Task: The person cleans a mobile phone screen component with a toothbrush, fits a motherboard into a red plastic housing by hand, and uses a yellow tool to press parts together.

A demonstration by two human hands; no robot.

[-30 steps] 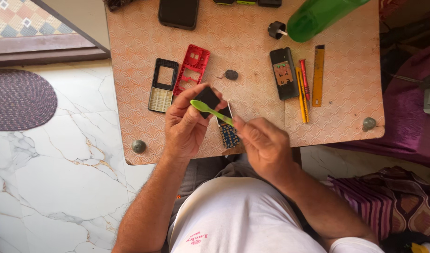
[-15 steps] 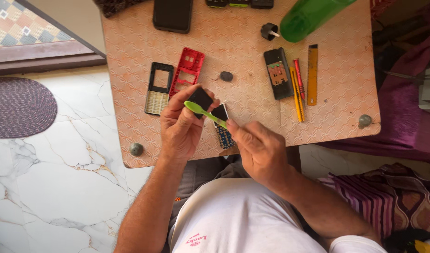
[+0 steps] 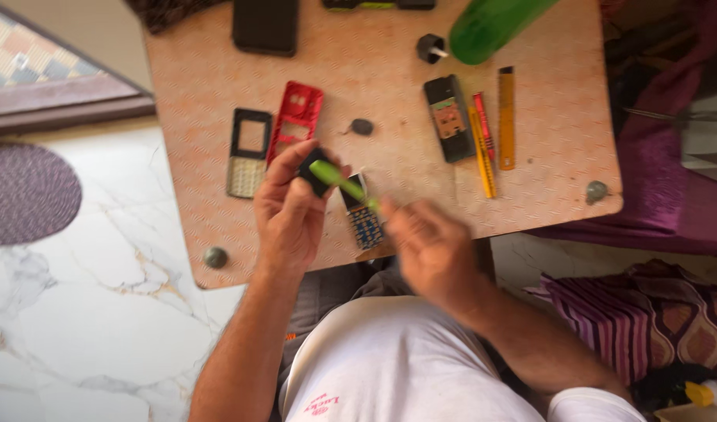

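Orange patterned counter (image 3: 218, 62) takes up most of the view, with a green bottle (image 3: 495, 23) lying at the far edge. Nearer, the left hand (image 3: 288, 215) has its grip clamped on a small black phone part (image 3: 318, 170) just above the counter's front edge. The right hand (image 3: 429, 250), blurry, is closed round a green tool (image 3: 339, 180) whose tip touches that part. A red phone frame (image 3: 294, 117) lies just beyond.

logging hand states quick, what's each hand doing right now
Left hand: closed on a small black rectangular part.
Right hand: blurred, closed on a slim bright green plastic tool whose tip meets the black part.
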